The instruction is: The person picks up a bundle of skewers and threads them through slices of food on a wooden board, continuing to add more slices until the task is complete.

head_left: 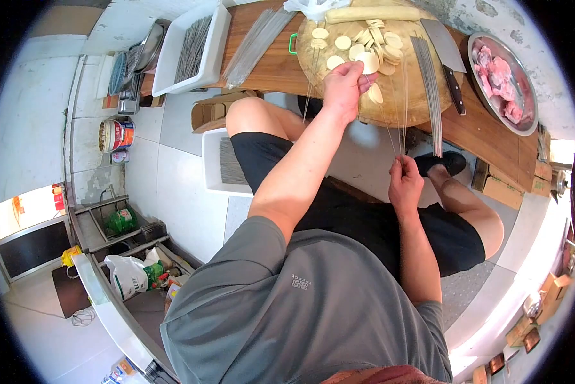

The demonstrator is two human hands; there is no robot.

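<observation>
My left hand [345,88] is raised over the front of the round wooden board [406,112], its fingers closed on a pale round slice [368,62]. Lower and to the right, my right hand [406,182] pinches the lower ends of several thin sticks [403,118], which fan upward over the board. Another pale slice [375,94] is just below my left fingers; whether a stick passes through it is unclear. More slices [393,52] lie piled on the board, behind my left hand. A long pale roll [372,14] rests at the back.
A knife [446,51] and a stick bundle [428,96] lie on the board's right side. A metal bowl of pink meat [502,80] stands farther right. On the left are a white bin of sticks [191,51] and plastic-wrapped sticks [256,48]. Another white bin [217,160] sits on the floor.
</observation>
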